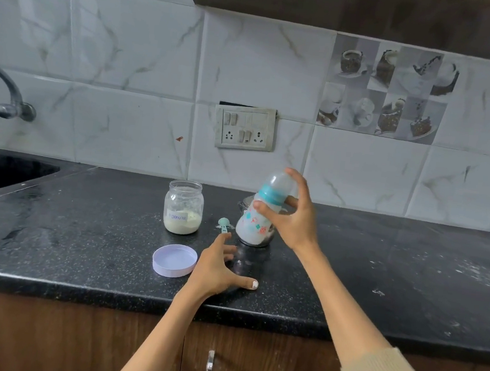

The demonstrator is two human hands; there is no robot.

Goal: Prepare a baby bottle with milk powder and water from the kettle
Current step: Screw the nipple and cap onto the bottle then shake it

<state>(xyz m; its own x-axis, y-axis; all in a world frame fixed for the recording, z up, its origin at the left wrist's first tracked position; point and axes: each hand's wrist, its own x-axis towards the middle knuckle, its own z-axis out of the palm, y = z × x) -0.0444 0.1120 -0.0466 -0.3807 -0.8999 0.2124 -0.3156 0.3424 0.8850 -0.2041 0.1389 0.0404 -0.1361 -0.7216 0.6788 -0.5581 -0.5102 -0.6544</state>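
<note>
Tilting capped baby bottle (260, 214); milky contents

Black speckled counter (80, 243) runs across the middle of the frame, dusty with white smears toward the right. Sitting on it near the centre: an open glass jar (183, 207) with a label and pale powder in the bottom. Its lilac lid (174, 260) lies just below, rim up. A little teal scoop (223, 224) is right of the jar. A steel pot (254, 240) stands further right, mostly hidden. Left hand (218, 268) rests fingers spread on the counter, beside the lid.
</note>
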